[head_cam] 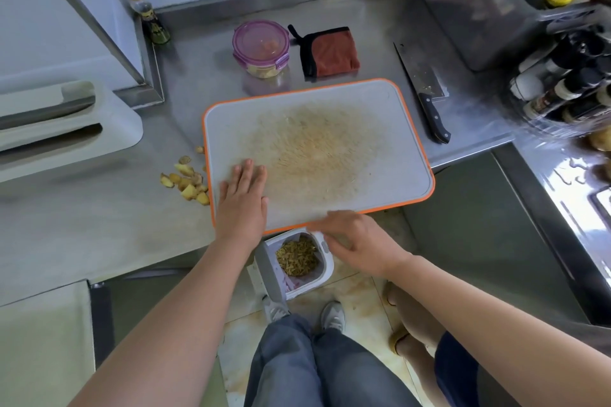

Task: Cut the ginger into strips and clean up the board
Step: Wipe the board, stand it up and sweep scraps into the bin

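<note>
A white cutting board with an orange rim (410,129) lies on the steel counter, its near edge jutting past the counter front. A yellowish stain covers its middle. My left hand (243,198) rests flat on the board's near left corner, fingers straight. My right hand (355,243) is blurred at the board's near edge, fingers extended, above a small white bin (325,269) on the floor that holds ginger strips (297,256). Ginger pieces and peel (186,180) lie on the counter left of the board. A knife (425,92) with a black handle lies to the board's right.
A lidded purple container (261,48) and a folded red-brown cloth (329,51) sit behind the board. A bottle (148,15) stands at the back left, a rack of condiment bottles (562,86) at the right. Another person's legs (426,330) are on my right.
</note>
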The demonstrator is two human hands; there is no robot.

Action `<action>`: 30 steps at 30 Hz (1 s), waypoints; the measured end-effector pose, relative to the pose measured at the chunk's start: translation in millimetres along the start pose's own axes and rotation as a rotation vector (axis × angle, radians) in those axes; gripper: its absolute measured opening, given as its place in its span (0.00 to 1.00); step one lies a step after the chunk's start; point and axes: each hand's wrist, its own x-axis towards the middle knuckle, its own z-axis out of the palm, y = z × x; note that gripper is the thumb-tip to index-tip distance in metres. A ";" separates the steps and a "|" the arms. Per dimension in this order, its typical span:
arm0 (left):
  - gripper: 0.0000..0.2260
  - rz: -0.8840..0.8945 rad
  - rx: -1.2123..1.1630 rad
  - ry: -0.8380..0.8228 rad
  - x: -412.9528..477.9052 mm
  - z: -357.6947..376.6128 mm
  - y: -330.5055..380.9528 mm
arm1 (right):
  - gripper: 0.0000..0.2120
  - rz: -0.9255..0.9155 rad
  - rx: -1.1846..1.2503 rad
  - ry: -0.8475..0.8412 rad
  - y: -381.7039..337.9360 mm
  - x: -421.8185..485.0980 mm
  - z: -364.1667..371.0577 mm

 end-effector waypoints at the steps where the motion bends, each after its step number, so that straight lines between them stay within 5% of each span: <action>1: 0.26 -0.002 0.010 0.003 -0.3 0.5 -0.1 | 0.21 0.024 -0.004 0.038 -0.4 1.6 0.0; 16: 0.24 0.011 0.084 0.047 3.9 -10.1 1.3 | 0.21 0.142 0.034 0.100 -6.3 28.4 -11.1; 19: 0.21 0.016 0.105 0.094 10.5 -13.7 1.4 | 0.14 0.243 0.089 -0.016 1.4 36.3 -23.3; 24: 0.14 -0.022 0.132 0.142 25.3 -23.9 9.9 | 0.12 0.326 0.096 0.131 21.8 66.1 -65.9; 30: 0.23 -0.148 0.099 0.031 50.9 -33.3 26.5 | 0.13 0.355 -0.055 0.102 61.7 129.9 -117.3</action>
